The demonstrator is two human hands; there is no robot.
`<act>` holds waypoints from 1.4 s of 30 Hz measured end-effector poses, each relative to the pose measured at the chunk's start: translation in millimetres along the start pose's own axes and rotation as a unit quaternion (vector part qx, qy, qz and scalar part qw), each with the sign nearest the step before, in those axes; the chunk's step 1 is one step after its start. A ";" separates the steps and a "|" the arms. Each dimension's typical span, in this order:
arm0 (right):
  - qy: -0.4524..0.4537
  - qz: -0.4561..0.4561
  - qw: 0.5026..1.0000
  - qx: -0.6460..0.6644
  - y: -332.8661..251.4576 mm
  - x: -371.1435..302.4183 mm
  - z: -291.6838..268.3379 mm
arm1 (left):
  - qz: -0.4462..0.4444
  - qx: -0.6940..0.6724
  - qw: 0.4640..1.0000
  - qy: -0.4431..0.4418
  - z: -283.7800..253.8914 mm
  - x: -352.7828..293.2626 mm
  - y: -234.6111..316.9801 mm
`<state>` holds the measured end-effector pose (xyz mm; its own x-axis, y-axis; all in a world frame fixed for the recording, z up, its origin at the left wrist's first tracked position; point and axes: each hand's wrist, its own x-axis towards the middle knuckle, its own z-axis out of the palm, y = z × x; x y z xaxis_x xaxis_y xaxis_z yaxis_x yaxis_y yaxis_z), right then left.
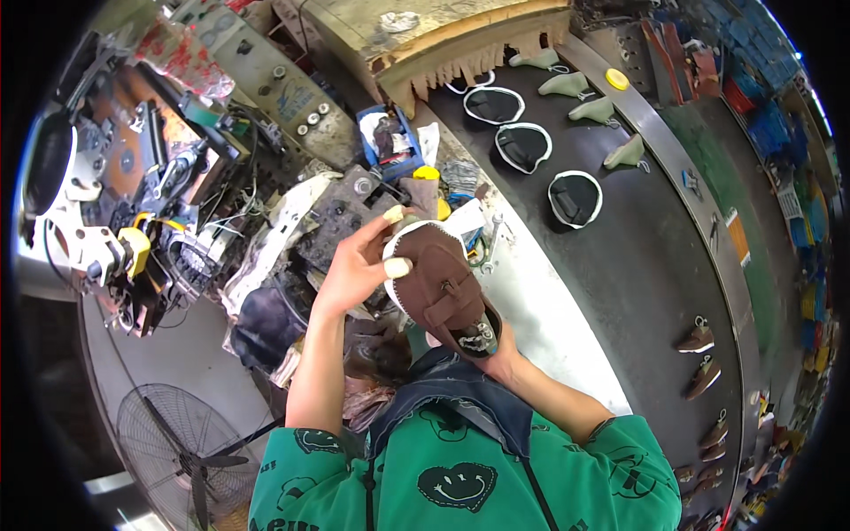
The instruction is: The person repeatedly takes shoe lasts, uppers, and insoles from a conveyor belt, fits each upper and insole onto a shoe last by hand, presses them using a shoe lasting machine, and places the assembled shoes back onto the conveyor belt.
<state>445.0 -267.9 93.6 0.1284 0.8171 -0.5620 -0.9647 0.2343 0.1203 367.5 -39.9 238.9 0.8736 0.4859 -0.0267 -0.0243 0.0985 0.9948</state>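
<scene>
A brown shoe upper (434, 274) with a strap and a white edge around its toe is held up in front of my chest. My left hand (354, 270), with yellow covers on its fingertips, grips the white toe edge between thumb and fingers. At the heel end, my right hand (503, 354) is wrapped around the upper from its right side, its fingers mostly hidden behind. A metal-coloured part shows inside the shoe's opening. Just beyond the toe are grimy machine parts (341, 212) and a strip of white worktop (540, 301).
On the dark conveyor belt (620, 257) lie black uppers with white rims (575, 199), green shoe lasts (591, 110) and brown shoes (697, 338). A wooden hood (460, 44) spans its far end. Left are a blue bin (390, 142), machinery (150, 159) and a fan (186, 456).
</scene>
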 end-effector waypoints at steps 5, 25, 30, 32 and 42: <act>0.094 0.012 0.935 -0.343 1.4 -11.4 23.0 | -0.056 0.024 0.984 0.167 9.7 -6.6 -18.1; -0.265 -0.439 0.335 -0.790 -158.1 27.1 122.3 | -0.088 0.306 0.916 0.243 127.7 47.6 -31.4; -0.167 -0.424 0.490 -0.743 -159.2 44.0 104.2 | -0.095 0.360 0.904 0.210 146.8 68.7 -41.4; -0.153 -0.402 0.534 -0.728 -165.0 46.8 105.0 | -0.102 0.386 0.900 0.179 156.3 73.9 -49.7; -0.145 -0.383 0.791 -0.455 -154.8 14.3 54.7 | -0.085 0.384 0.908 0.146 180.9 82.5 -45.9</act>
<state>608.7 -263.7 111.7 0.6749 0.7367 0.0426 -0.3277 0.3509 -0.8772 528.6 -161.3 208.7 0.6636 0.7415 -0.0993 0.5432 -0.3863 0.7455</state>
